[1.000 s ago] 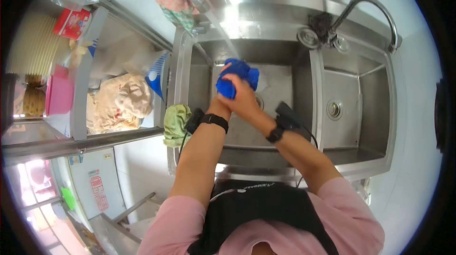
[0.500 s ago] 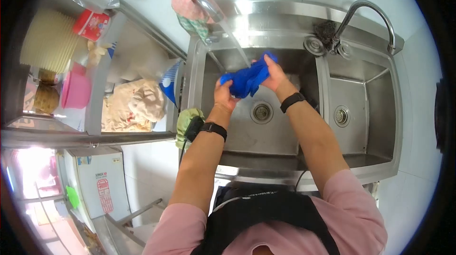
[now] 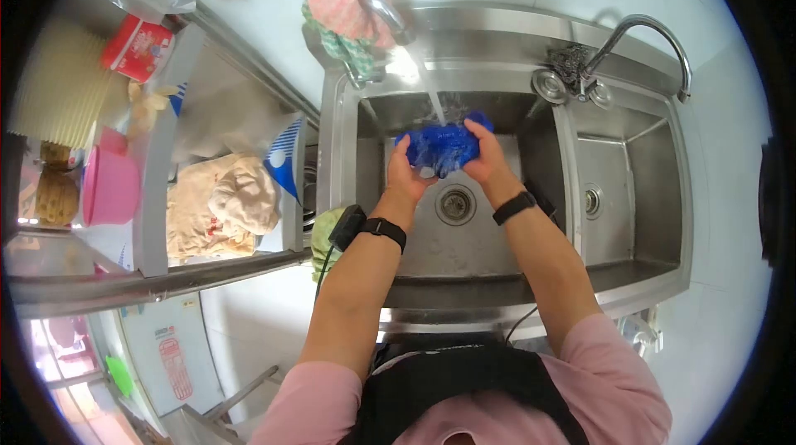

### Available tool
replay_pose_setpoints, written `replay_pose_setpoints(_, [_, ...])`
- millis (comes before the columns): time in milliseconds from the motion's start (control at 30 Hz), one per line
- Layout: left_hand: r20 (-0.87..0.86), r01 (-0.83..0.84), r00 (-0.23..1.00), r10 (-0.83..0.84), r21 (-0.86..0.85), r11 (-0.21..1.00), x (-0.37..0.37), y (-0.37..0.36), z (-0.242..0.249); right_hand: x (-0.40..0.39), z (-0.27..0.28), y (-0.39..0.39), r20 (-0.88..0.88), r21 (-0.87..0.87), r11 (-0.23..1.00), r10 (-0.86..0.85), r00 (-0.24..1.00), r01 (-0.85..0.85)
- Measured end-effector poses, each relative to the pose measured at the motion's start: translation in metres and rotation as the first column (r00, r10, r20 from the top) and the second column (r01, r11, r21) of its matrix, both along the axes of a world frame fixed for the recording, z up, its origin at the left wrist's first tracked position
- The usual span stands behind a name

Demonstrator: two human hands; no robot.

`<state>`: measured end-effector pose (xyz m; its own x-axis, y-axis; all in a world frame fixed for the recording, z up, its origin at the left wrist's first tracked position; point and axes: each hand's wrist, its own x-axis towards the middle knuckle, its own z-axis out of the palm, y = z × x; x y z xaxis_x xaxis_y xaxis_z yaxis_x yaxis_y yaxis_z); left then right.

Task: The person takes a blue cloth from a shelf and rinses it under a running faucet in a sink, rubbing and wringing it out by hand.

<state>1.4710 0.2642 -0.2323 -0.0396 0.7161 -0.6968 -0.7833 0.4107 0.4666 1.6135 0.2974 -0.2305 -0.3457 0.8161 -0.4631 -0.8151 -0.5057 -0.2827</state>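
Note:
A wet blue cloth (image 3: 442, 149) is stretched between my two hands over the left basin of the steel sink (image 3: 456, 261). Water runs from the left faucet (image 3: 388, 17) onto its top and splashes. My left hand (image 3: 406, 175) grips the cloth's left end, and my right hand (image 3: 487, 155) has its fingers closed around the right end. Below the cloth, the basin's round drain (image 3: 456, 204) shows.
Pink and green cloths (image 3: 344, 9) hang by the left faucet. A second faucet (image 3: 643, 20) arches over the right basin (image 3: 604, 233). Drain strainers (image 3: 550, 86) sit between basins. On the left, a shelf holds a pink container (image 3: 112, 184) and a beige cloth (image 3: 211, 204).
The blue cloth is now spread wider and lies directly under the stream, which hits its middle. Both hands still grip it. The camera view has shifted slightly.

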Motion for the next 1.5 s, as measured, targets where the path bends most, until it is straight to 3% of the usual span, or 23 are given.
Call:
replay_pose_setpoints(167, [0.473, 0.284, 0.777, -0.414, 0.324, 0.902, 0.020, -0.010, 0.008, 0.004, 0.068, -0.056, 0.128, 0.125, 0.980, 0.139, 0.982, -0.156])
replay_pose_setpoints(200, [0.428, 0.297, 0.788, -0.443, 0.366, 0.882, 0.026, -0.019, 0.037, 0.001, 0.074, -0.063, 0.368, 0.224, 0.951, 0.121, 0.922, -0.214])
replay_pose_setpoints(267, [0.431, 0.274, 0.791, -0.434, 0.385, 0.881, 0.031, -0.031, 0.032, -0.010, 0.076, -0.077, 0.828, 0.405, 0.836, -0.163, 0.536, -0.370])
replay_pose_setpoints(300, [0.432, 0.244, 0.799, -0.419, 0.404, 0.882, 0.035, -0.035, 0.031, -0.012, 0.077, -0.080, 0.830, 0.407, 0.843, -0.181, 0.527, -0.351])
replay_pose_setpoints(367, [0.407, 0.286, 0.837, -0.365, 0.242, 0.927, 0.042, -0.038, 0.033, -0.012, 0.080, -0.081, 0.950, 0.258, 0.927, -0.295, -0.102, -0.274])
replay_pose_setpoints(433, [0.277, 0.199, 0.914, -0.295, 0.326, 0.924, 0.045, -0.038, 0.019, 0.004, 0.043, -0.074, 0.876, 0.367, 0.907, -0.412, -0.251, -0.209])
replay_pose_setpoints(500, [0.349, 0.156, 0.888, -0.301, 0.387, 0.909, 0.032, -0.044, 0.040, 0.026, 0.015, -0.067, 0.675, 0.156, 0.932, -0.341, 0.654, 0.326])
replay_pose_setpoints(533, [0.386, 0.135, 0.880, -0.277, 0.355, 0.925, 0.025, -0.047, 0.053, 0.026, 0.030, -0.077, 0.417, -0.008, 0.935, -0.319, 0.851, 0.354])
replay_pose_setpoints(667, [0.398, 0.098, 0.865, -0.305, 0.463, 0.881, 0.004, -0.050, 0.087, -0.022, 0.085, -0.129, 0.018, 0.212, 0.974, -0.086, 0.996, 0.081])
replay_pose_setpoints(733, [0.170, 0.060, 0.968, -0.186, 0.560, 0.826, 0.005, -0.051, 0.076, -0.057, 0.089, -0.144, 0.610, 0.433, 0.894, -0.195, 0.768, -0.116])
replay_pose_setpoints(767, [-0.049, 0.076, 0.997, -0.058, 0.640, 0.764, 0.010, -0.054, 0.073, -0.072, 0.052, -0.133, 0.733, 0.679, 0.696, -0.627, 0.265, -0.232])
replay_pose_setpoints(833, [0.202, -0.029, 0.977, -0.074, 0.465, 0.885, 0.021, -0.069, 0.080, -0.065, 0.061, -0.111, 0.770, 0.519, 0.820, -0.571, -0.283, -0.242])
replay_pose_setpoints(867, [0.095, 0.050, 0.991, -0.098, 0.422, 0.905, 0.024, -0.066, 0.067, -0.048, 0.051, -0.089, 0.776, 0.522, 0.822, -0.569, -0.272, -0.228])
replay_pose_setpoints(933, [-0.052, 0.174, 0.985, -0.166, 0.347, 0.921, 0.030, -0.082, 0.084, -0.007, 0.017, -0.050, 0.744, 0.228, 0.971, -0.218, 0.632, 0.067])
replay_pose_setpoints(1033, [0.037, 0.161, 0.983, -0.181, 0.313, 0.936, 0.023, -0.081, 0.092, 0.006, 0.077, -0.088, 0.213, 0.180, 0.960, 0.177, 0.961, -0.216])
replay_pose_setpoints(1100, [-0.024, 0.123, 0.992, -0.121, 0.255, 0.959, 0.007, -0.062, 0.067, -0.011, 0.100, -0.120, 0.159, 0.245, 0.942, 0.192, 0.968, -0.227])
replay_pose_setpoints(1200, [0.102, 0.136, 0.975, -0.198, 0.433, 0.891, -0.022, -0.057, 0.028, -0.030, 0.110, -0.144, 0.658, 0.512, 0.751, -0.032, 0.752, -0.416])
replay_pose_setpoints(1233, [0.356, 0.093, 0.882, -0.308, 0.511, 0.855, -0.013, -0.056, 0.030, -0.031, 0.101, -0.136, 0.714, 0.484, 0.804, -0.136, 0.687, -0.344])
replay_pose_setpoints(1300, [-0.007, 0.155, 0.986, -0.167, 0.408, 0.900, 0.012, -0.081, 0.058, -0.034, 0.081, -0.112, 0.810, 0.439, 0.881, -0.304, 0.501, -0.175])
replay_pose_setpoints(1367, [0.051, 0.161, 0.980, -0.192, 0.365, 0.917, 0.020, -0.079, 0.051, -0.034, 0.065, -0.093, 0.882, 0.408, 0.913, -0.395, 0.256, 0.004])
replay_pose_setpoints(1400, [0.053, 0.109, 0.989, -0.136, 0.358, 0.927, 0.022, -0.082, 0.057, -0.028, 0.060, -0.087, 0.884, 0.402, 0.916, -0.390, 0.258, 0.008])
replay_pose_setpoints(1467, [0.055, 0.058, 0.995, -0.084, 0.367, 0.928, 0.020, -0.071, 0.067, -0.004, 0.057, -0.068, 0.278, 0.194, 0.981, -0.047, 0.959, -0.008])
replay_pose_setpoints(1500, [-0.042, 0.159, 0.987, -0.156, 0.387, 0.908, 0.010, -0.060, 0.064, 0.000, 0.057, -0.065, 0.279, 0.203, 0.979, -0.046, 0.959, -0.013])
